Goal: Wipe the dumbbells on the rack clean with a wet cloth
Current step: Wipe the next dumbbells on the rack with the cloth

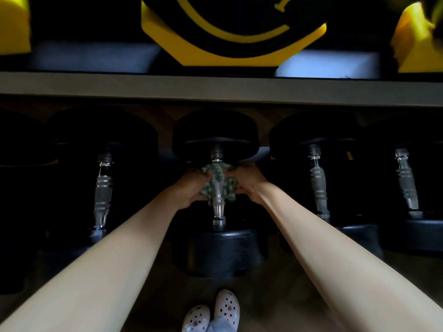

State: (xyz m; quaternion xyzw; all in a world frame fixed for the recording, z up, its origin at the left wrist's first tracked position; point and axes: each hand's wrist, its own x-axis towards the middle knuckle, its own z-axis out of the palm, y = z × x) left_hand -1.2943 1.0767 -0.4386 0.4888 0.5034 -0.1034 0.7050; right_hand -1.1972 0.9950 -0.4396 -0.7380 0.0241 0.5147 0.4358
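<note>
While both hands are working on the centre dumbbell (220, 250), the step in hand is looking like the wiping of its handle (218, 207). The cloth (215, 178), green-and-white patterned and crumpled, is wrapping the far half of that handle, just short of the far head (214, 137). The left hand (191, 188) is gripping the cloth on the handle's left side, fingers curled into the fabric; the right hand (247, 182) is pinching it on the right side, so the cloth is lying slung round the bar between them. The near half of the handle is showing bare: bright turned metal, ringed with grooves and swelling toward the middle. Both heads are reading as thick round discs, matte black, probably rubber, the near one catching a dull sheen. Next move, as judged: sliding the cloth down toward the near head, then over the discs themselves, which calls for a wider, flatter hold. Neighbouring dumbbells (317, 180) of the same build are sitting to either side of the centre one, and a grey rack rail (215, 88) is crossing beyond its far head. Whether those neighbours are already clean is not showing in this dim light.
</note>
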